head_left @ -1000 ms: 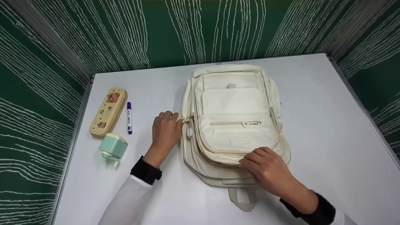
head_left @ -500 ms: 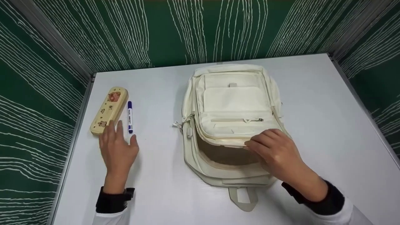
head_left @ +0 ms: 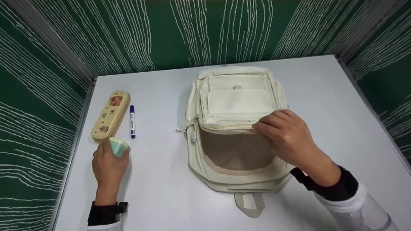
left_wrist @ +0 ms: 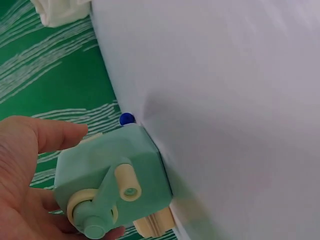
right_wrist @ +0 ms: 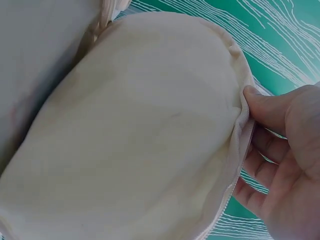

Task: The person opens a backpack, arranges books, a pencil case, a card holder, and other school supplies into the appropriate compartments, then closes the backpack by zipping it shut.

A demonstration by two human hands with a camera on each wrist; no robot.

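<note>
A cream backpack (head_left: 239, 100) lies on the table with its front compartment unzipped and gaping. My right hand (head_left: 285, 138) pinches the edge of its front flap and holds it up. In the right wrist view the thumb presses on the zipper edge of the flap (right_wrist: 150, 120), fingers behind it. At the left, my left hand (head_left: 109, 168) is around a mint-green crank pencil sharpener (head_left: 118, 147), thumb on one side and fingers on the other. The left wrist view shows the crank side of the sharpener (left_wrist: 115, 170); the hand partly hides it in the head view.
A yellow pencil case (head_left: 110, 115) with bear pictures lies just beyond the left hand. Beside it is a white marker (head_left: 132, 122) with blue ends. Green walls with white lines border the white table (head_left: 160, 179).
My left hand has left the backpack's zipper side and moved left to the pencil sharpener. My right hand has raised the flap, so the compartment opens wider.
</note>
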